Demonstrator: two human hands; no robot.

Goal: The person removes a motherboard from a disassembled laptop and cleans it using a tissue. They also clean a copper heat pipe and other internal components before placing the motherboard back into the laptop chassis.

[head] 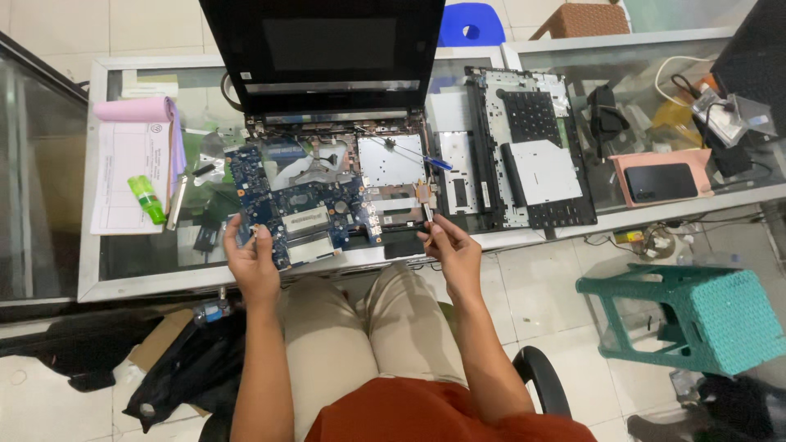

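Note:
An opened laptop point(327, 49) lies on a glass counter point(90, 245), its base exposed below the raised black screen. A blue motherboard point(295, 209) sits tilted in the base. My left hand point(250, 258) grips the board's near left corner. My right hand point(449, 245) pinches a small part at the board's near right edge, close to a copper heat pad point(422, 192). A blue-handled screwdriver point(426, 157) rests on the silver plate of the base.
The removed keyboard cover point(524, 155) lies upside down to the right. A phone on a pink pad point(659, 182), cables, a pink-topped paper pad point(131, 164) and a green tube point(146, 198) share the counter. A teal stool point(696, 311) stands on the floor at right.

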